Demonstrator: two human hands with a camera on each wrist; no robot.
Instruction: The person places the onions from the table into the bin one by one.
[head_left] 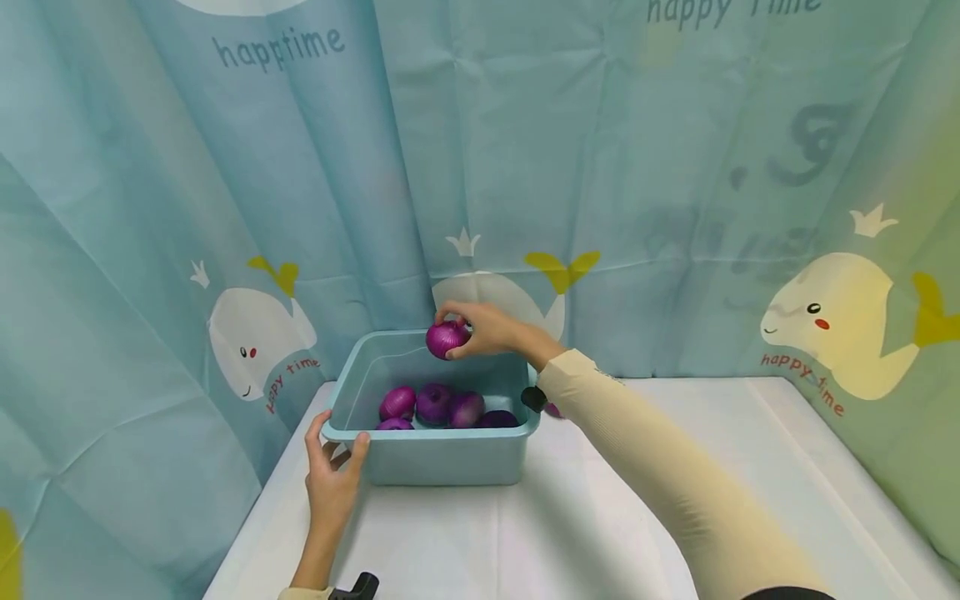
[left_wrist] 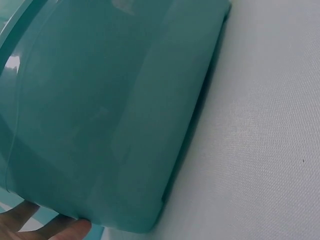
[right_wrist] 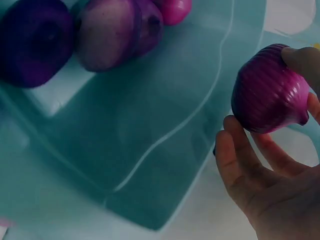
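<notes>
Covering the table (head_left: 675,467), white cloth meets whale-print curtains (head_left: 600,167); right hand (head_left: 491,329) pinches onion (head_left: 447,339), left hand (head_left: 333,475) grips tub (head_left: 442,458)

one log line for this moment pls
right hand: holds purple onion above teal plastic tub | left hand: grips tub's near-left rim | tub: holds more onions

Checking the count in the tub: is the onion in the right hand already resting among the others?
No: the right hand holds the onion above the tub.

Head view: high, forward-down, far. Wrist views: close; all share teal bin (head_left: 442,458).
</notes>
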